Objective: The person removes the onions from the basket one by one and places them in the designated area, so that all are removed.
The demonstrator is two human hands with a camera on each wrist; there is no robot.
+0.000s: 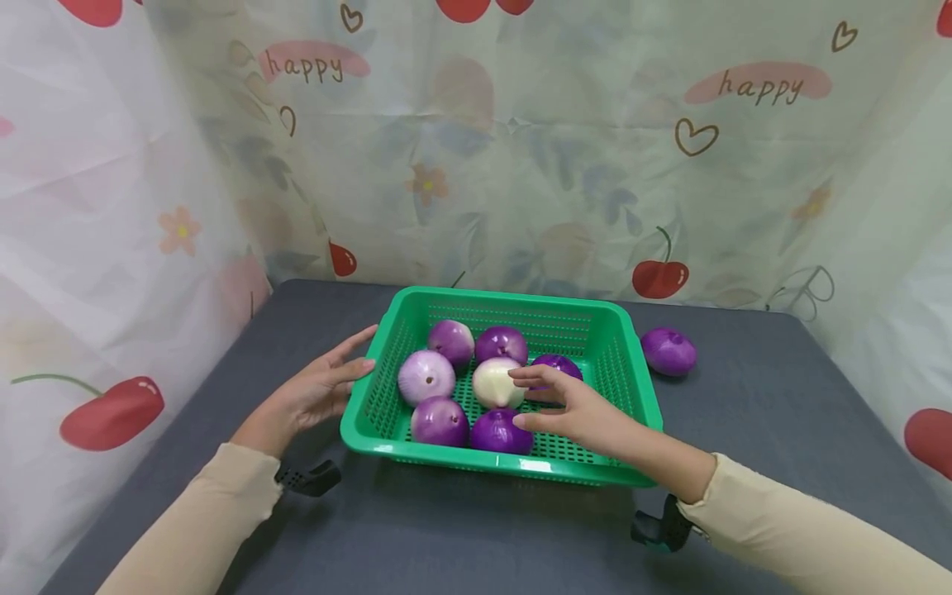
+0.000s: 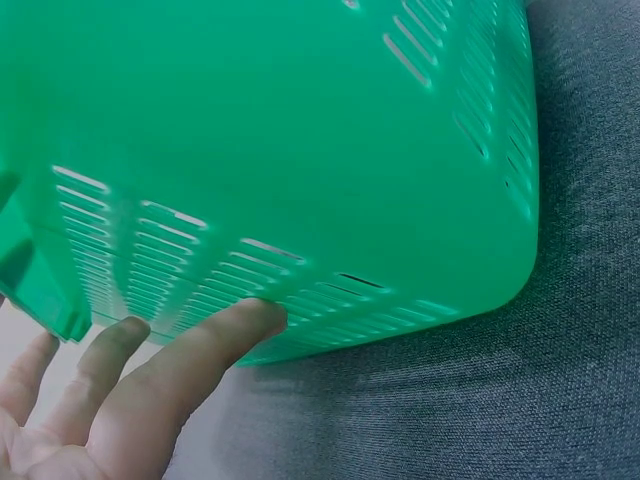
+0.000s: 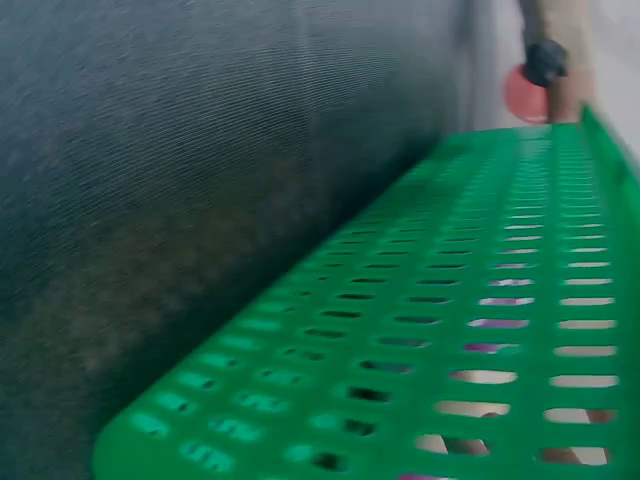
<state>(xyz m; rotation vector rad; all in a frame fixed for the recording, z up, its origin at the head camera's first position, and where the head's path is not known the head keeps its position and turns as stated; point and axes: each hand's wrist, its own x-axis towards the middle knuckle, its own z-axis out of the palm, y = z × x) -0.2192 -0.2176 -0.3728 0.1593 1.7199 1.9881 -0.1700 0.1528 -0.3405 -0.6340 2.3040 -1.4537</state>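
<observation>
Several purple onions [image 1: 439, 421] and one white onion [image 1: 494, 384] lie in a green slotted basket [image 1: 535, 465]. My right hand [image 1: 576, 413] reaches over the basket's front rim, its fingers spread and slightly bent. Its fingertips overlap the white onion's right edge, with the thumb just above a dark purple onion [image 1: 500, 436] at the front. On the other side, my left hand [image 1: 316, 392] has its fingers extended along the basket's left end. In the left wrist view, the thumb of the left hand [image 2: 130, 400] lies against the slotted wall [image 2: 300, 170].
One more purple onion [image 1: 668, 352] lies on the dark grey tabletop [image 1: 476, 537], right of the basket. A printed curtain [image 1: 521, 165] with cherries and hearts hangs behind the table and along both sides. In the right wrist view, the basket's slotted wall [image 3: 400, 320] fills much of the frame.
</observation>
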